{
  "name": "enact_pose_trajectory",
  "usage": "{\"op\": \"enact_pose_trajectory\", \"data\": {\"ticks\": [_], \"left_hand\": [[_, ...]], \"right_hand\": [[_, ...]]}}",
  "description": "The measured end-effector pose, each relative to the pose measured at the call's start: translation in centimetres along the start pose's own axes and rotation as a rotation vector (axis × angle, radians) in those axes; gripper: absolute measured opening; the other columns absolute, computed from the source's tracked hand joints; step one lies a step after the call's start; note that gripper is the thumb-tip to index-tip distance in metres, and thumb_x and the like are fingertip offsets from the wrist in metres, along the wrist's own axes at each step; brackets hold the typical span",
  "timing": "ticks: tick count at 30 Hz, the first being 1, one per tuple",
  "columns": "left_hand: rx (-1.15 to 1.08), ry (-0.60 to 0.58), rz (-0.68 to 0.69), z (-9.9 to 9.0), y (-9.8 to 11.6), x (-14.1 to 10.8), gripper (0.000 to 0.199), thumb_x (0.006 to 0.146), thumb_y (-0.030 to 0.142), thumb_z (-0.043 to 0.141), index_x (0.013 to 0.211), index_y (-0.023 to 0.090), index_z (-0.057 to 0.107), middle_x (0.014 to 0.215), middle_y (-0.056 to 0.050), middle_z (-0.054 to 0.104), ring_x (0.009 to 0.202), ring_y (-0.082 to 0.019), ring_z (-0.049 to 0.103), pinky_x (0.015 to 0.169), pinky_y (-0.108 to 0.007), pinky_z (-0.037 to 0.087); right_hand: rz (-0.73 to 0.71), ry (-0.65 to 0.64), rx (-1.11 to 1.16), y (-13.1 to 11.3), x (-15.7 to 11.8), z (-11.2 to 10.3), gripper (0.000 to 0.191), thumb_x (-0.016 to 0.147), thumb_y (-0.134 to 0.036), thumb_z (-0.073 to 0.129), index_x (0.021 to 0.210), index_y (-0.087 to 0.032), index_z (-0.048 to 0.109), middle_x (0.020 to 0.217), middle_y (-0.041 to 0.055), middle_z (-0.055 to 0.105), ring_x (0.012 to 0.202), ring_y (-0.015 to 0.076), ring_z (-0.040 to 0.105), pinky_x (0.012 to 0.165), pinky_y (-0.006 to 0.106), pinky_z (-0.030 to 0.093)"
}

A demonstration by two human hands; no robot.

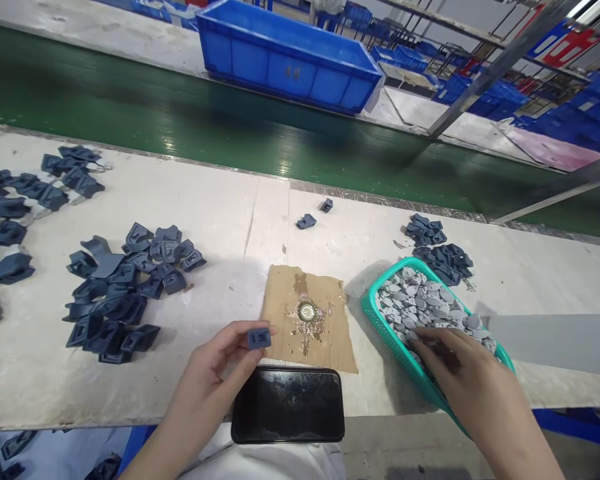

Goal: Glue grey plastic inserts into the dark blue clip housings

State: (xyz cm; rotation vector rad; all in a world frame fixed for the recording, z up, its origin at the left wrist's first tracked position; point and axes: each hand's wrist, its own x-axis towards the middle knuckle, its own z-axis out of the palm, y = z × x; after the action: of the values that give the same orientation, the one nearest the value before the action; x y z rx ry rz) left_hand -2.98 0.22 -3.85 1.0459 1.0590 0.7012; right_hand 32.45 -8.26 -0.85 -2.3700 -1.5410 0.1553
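Between the thumb and fingers of my left hand (pixel 225 363) is a small dark blue plastic part (pixel 259 338) with a recess facing me. My right hand (pixel 460 370) reaches into a teal plastic basket (pixel 397 353) heaped with small grey plastic pieces (pixel 425 300). Its fingertips are among the pieces, and I cannot make out whether they pinch one. Beyond my left hand lies a piece of brown cardboard (pixel 285 300) with a small round cap (pixel 307 311) of shiny liquid, which has spilled around it. A black phone (pixel 288 405) lies at the table's front edge, right of my left wrist.
Dark blue parts lie in a pile (pixel 125 287) on the left and in a smaller heap (pixel 445 263) behind the basket. Two loose parts (pixel 307 221) sit beyond the cardboard. A green conveyor belt (pixel 220 140) runs behind the table, with a blue crate (pixel 285 63) past it.
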Motion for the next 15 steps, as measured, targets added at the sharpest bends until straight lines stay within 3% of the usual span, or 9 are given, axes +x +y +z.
{"op": "enact_pose_trajectory", "data": {"ticks": [4, 8, 12, 15], "left_hand": [[0.059, 0.030, 0.034, 0.3, -0.6, 0.0, 0.031, 0.099, 0.047, 0.068, 0.120, 0.025, 0.076, 0.120, -0.007, 0.080, 0.106, -0.021, 0.074, 0.089, -0.025, 0.060], [0.022, 0.034, 0.066, 0.9, -0.2, 0.1, 0.029, 0.098, 0.043, 0.071, 0.122, 0.027, 0.075, 0.113, -0.005, 0.081, 0.105, -0.020, 0.076, 0.091, -0.025, 0.062], [0.002, 0.043, 0.062, 1.3, 0.7, 0.3, 0.018, 0.097, 0.035, 0.071, 0.112, 0.027, 0.075, 0.109, -0.002, 0.082, 0.103, -0.018, 0.076, 0.087, -0.021, 0.062], [0.016, 0.037, 0.078, 1.6, 1.2, 0.3, 0.015, 0.096, 0.031, 0.070, 0.109, 0.027, 0.077, 0.110, -0.003, 0.082, 0.102, -0.017, 0.076, 0.088, -0.019, 0.061]], "right_hand": [[0.051, 0.076, 0.188, -2.0, -0.7, -0.9, 0.037, 0.086, -0.062, 0.072, 0.094, -0.026, 0.077, 0.083, 0.0050, 0.077, 0.059, 0.0202, 0.068, 0.045, 0.028, 0.046], [0.036, 0.147, 0.541, -5.0, -1.6, -0.5, 0.020, 0.085, -0.042, 0.082, 0.095, -0.026, 0.078, 0.079, 0.0039, 0.075, 0.072, 0.0211, 0.073, 0.059, 0.025, 0.057], [0.068, 0.102, 0.758, -7.8, -2.0, 1.3, 0.016, 0.087, -0.036, 0.083, 0.101, -0.027, 0.082, 0.078, 0.0038, 0.072, 0.066, 0.0166, 0.067, 0.054, 0.022, 0.053], [-0.002, 0.025, 0.866, -9.4, -1.7, 2.7, 0.012, 0.089, -0.032, 0.081, 0.101, -0.031, 0.084, 0.082, 0.0028, 0.072, 0.070, 0.0143, 0.067, 0.061, 0.021, 0.055]]}}
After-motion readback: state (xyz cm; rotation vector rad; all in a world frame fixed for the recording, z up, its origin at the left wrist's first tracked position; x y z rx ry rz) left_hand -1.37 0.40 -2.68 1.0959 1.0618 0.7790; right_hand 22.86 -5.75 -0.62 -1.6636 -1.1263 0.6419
